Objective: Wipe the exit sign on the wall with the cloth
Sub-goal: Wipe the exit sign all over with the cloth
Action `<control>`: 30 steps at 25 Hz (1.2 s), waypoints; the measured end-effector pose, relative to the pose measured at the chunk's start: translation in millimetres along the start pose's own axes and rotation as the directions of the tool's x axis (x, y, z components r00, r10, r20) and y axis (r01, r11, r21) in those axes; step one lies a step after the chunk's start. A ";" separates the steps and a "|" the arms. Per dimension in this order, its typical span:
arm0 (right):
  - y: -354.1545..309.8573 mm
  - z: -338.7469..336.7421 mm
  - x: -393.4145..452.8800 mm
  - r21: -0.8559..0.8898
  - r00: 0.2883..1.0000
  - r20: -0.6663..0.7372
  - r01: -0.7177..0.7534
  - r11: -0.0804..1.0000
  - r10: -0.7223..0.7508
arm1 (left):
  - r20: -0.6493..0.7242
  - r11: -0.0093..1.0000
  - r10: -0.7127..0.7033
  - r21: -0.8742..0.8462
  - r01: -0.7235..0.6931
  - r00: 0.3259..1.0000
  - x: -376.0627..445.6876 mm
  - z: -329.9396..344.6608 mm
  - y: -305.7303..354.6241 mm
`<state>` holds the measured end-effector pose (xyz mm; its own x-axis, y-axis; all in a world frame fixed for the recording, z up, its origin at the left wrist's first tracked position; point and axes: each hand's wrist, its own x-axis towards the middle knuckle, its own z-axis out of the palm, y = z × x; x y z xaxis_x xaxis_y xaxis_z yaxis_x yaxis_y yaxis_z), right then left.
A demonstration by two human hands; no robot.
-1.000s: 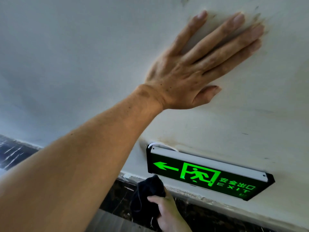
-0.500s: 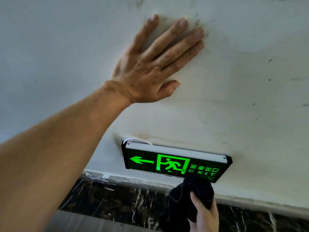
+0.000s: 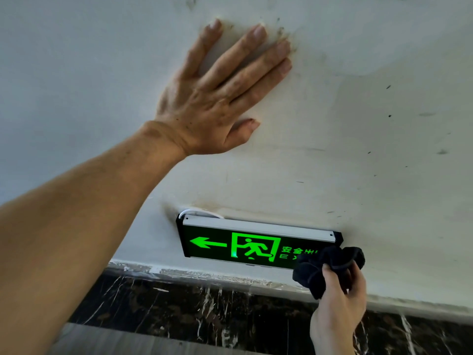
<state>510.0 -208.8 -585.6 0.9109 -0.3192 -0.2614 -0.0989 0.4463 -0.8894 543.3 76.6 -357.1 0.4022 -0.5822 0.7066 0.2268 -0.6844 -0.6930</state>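
Your left hand (image 3: 217,98) lies flat against the white wall (image 3: 384,162) in the upper centre of the frame — fingers spread, palm down, gripping nothing. The wall around the fingertips shows brownish smudges, and dark specks are scattered to the right. The exit sign (image 3: 245,245) is mounted low on the wall at lower centre, lit green with an arrow pointing left and a running figure; a white cable (image 3: 194,211) loops at its upper left corner. Your right hand (image 3: 337,298), at lower right, is closed around a bunched black cloth (image 3: 325,267). The cloth is pressed over the sign's right end, covering part of the lettering. Below the sign runs a dark marbled skirting band (image 3: 204,308) — its upper edge ragged with paint.
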 end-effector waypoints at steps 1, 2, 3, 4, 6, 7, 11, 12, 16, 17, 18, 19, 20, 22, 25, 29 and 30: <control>1.2 2.6 -0.5 -0.010 1.000 0.007 0.011 1.000 -0.011 | 0.000 1.000 -0.001 -0.002 0.001 1.000 -0.1 0.3 -0.2; 1.9 5.3 -0.8 -0.018 1.000 0.012 0.020 1.000 -0.020 | 0.001 1.000 -0.001 0.000 0.001 1.000 -0.2 0.5 -0.5; 2.4 7.4 -0.6 -0.025 0.999 0.019 0.026 0.999 -0.026 | 0.001 1.000 0.000 0.005 0.000 1.000 -0.4 0.6 -0.5; 3.0 8.8 0.2 -0.032 0.999 0.025 0.031 0.999 -0.031 | 0.000 1.000 0.001 0.009 -0.001 1.000 -0.4 0.8 -0.3; 4.8 9.6 2.9 -0.035 0.999 0.027 0.038 0.999 -0.037 | -0.002 1.000 0.001 0.007 -0.001 1.000 -0.3 1.5 -0.1; 5.5 9.2 4.0 -0.035 0.999 0.024 0.042 0.999 -0.041 | -0.003 1.000 -0.001 0.004 0.001 1.000 -0.3 1.8 0.0; 13.6 11.9 0.5 -0.092 0.994 0.102 0.053 0.994 -0.043 | -0.001 1.000 -0.008 -0.017 0.008 1.000 -0.3 1.3 0.4; 17.0 13.6 -2.4 -0.119 0.990 0.134 0.062 0.991 -0.046 | -0.001 1.000 -0.008 -0.020 0.008 1.000 -0.2 1.1 0.4; 33.2 25.5 -16.3 -0.203 0.977 0.211 0.089 0.975 -0.045 | -0.001 0.999 -0.006 -0.033 0.006 1.000 0.5 0.1 1.0; 37.2 29.6 -20.5 -0.226 0.972 0.231 0.094 0.970 -0.040 | 0.002 0.999 -0.007 -0.038 0.007 1.000 0.3 0.3 0.5; 40.8 33.9 -25.2 -0.248 0.967 0.251 0.097 0.964 -0.033 | 0.003 0.999 -0.010 -0.042 0.010 1.000 0.1 0.5 0.3; 44.0 38.5 -30.6 -0.267 0.962 0.272 0.101 0.958 -0.025 | 0.003 0.999 -0.012 -0.046 0.012 1.000 0.2 0.4 0.4; 47.2 43.6 -36.4 -0.278 0.955 0.296 0.104 0.955 -0.018 | 0.001 0.999 -0.012 -0.049 0.012 1.000 0.4 0.1 0.7; 53.0 54.1 -48.2 -0.287 0.938 0.347 0.097 0.953 0.009 | -0.006 0.998 -0.009 -0.058 0.009 1.000 1.6 0.2 0.8; 59.1 69.4 -63.1 -0.307 0.922 0.385 0.078 0.949 0.049 | -0.012 0.997 -0.004 -0.074 0.003 1.000 2.6 -0.3 1.4; 68.6 88.7 -85.6 -0.347 0.905 0.419 0.084 0.934 0.074 | -0.001 0.994 -0.010 -0.113 0.010 1.000 1.9 -3.0 1.1; 71.9 93.7 -92.4 -0.365 0.901 0.428 0.094 0.926 0.078 | -0.001 0.993 -0.010 -0.120 0.010 1.000 1.9 -4.5 1.8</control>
<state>456.3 -68.8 -590.3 0.9840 0.1048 -0.1440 -0.1525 0.0779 -0.9852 540.5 72.3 -356.3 0.3993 -0.5752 0.7139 0.1227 -0.7381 -0.6634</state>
